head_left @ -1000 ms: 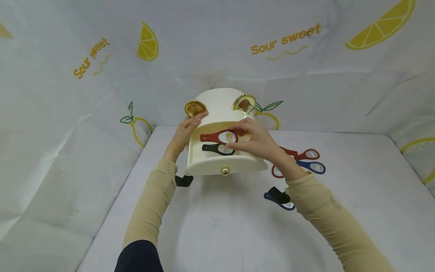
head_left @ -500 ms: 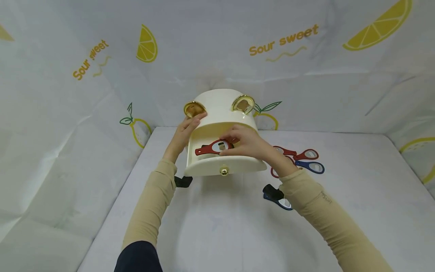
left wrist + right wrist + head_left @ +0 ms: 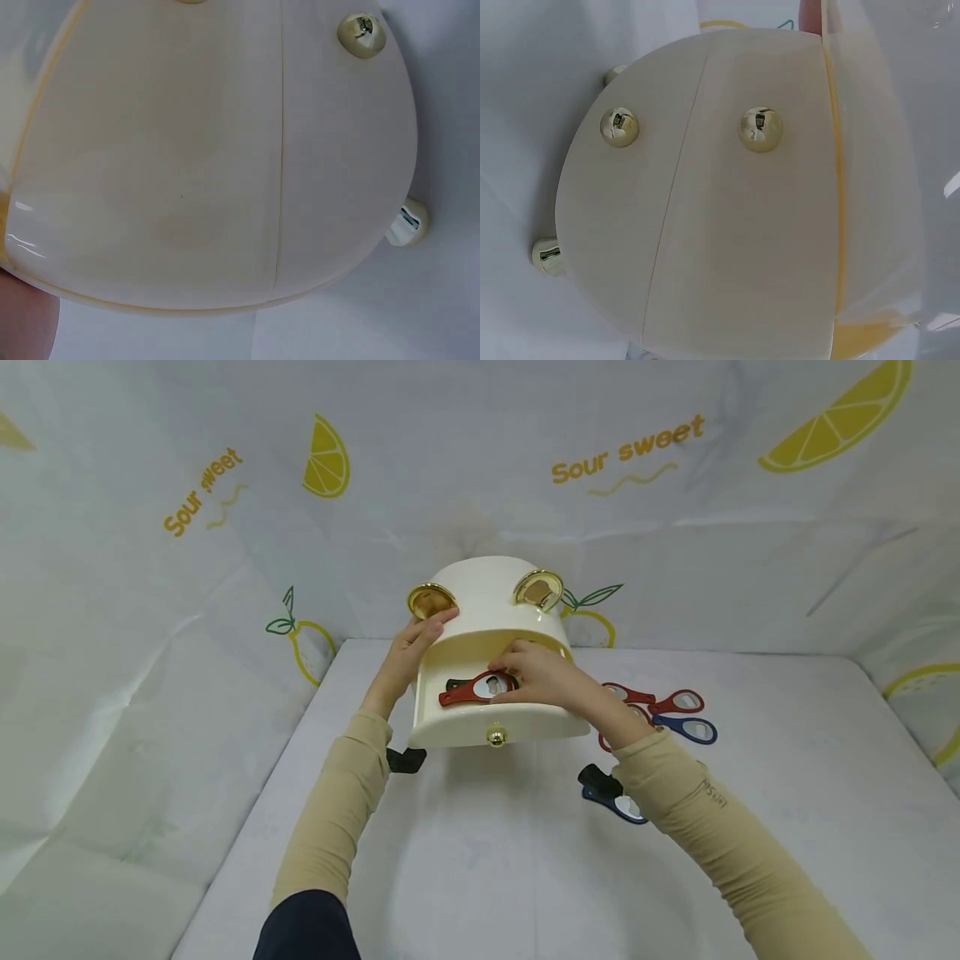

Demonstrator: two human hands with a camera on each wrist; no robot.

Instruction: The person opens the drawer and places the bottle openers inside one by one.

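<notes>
A cream-white box (image 3: pixel 483 585) with gold ears stands at the back of the table, its front drawer (image 3: pixel 450 731) pulled out by a gold knob side. My right hand (image 3: pixel 543 675) reaches into the drawer and pinches a red bottle opener (image 3: pixel 459 694) by its ring end. Under it lies a black bottle opener (image 3: pixel 454 682), mostly covered. My left hand (image 3: pixel 401 664) rests along the box's left side, fingers stretched toward the left gold ear (image 3: pixel 430 597). Up close, the left wrist view shows the smooth box wall (image 3: pixel 180 150); the right wrist view shows gold knobs (image 3: pixel 761 130) on the wall.
Right of the box lie several more openers, among them a red one (image 3: pixel 677 702) and a blue one (image 3: pixel 693 729). Another blue opener (image 3: pixel 617 807) lies nearer, beside my right sleeve. A lemon-print cloth (image 3: pixel 480 468) hangs behind the table.
My right hand has lowered the red bottle opener from above the drawer down into it, over the black one. My left hand has stayed on the box.
</notes>
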